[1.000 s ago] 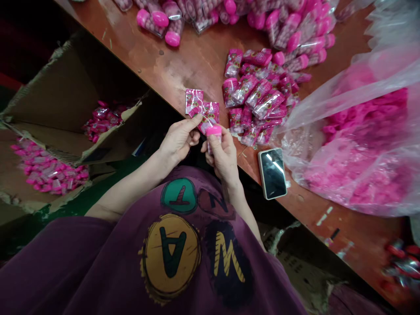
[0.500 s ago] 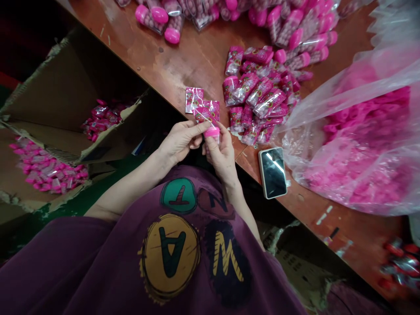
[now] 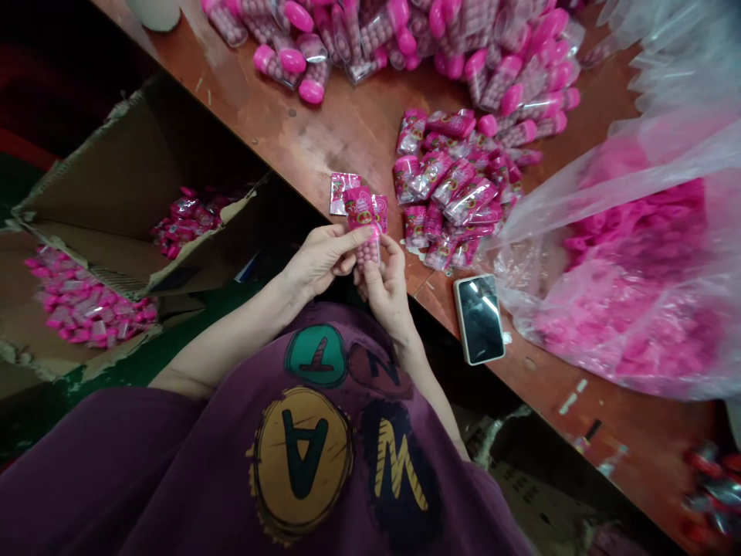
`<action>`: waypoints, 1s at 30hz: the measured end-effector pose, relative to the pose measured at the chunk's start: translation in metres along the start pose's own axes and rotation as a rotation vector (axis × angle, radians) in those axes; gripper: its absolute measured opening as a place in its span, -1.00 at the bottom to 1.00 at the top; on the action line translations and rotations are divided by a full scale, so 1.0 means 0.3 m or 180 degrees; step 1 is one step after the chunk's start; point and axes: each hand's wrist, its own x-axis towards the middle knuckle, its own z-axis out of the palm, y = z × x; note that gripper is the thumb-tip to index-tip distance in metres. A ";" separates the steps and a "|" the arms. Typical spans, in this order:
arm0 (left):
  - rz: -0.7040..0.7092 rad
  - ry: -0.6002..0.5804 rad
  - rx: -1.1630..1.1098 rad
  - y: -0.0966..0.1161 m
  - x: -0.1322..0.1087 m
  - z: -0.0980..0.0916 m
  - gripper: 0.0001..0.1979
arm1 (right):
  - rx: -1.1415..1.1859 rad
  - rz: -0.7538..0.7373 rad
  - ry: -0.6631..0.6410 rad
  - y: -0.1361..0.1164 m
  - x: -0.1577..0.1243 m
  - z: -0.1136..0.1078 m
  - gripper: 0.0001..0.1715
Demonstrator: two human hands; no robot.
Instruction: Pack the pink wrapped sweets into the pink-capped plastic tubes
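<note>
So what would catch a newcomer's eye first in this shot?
Probably the heap of pink-capped bottles along the far side of the table, and the clear plastic bag on the right, bulging with bright pink pieces. Near the middle, at the table's near edge, the left hand and right hand pinch a small bottle of pink balls.

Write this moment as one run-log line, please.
left grip: pinching wrapper at bottle | right grip: holding bottle | phone: on table
</note>
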 end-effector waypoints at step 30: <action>-0.0267 0.0017 0.0046 0.023 0.008 -0.016 -0.61 | -0.0814 -0.0173 -0.0211 0.001 0.032 -0.020 -0.15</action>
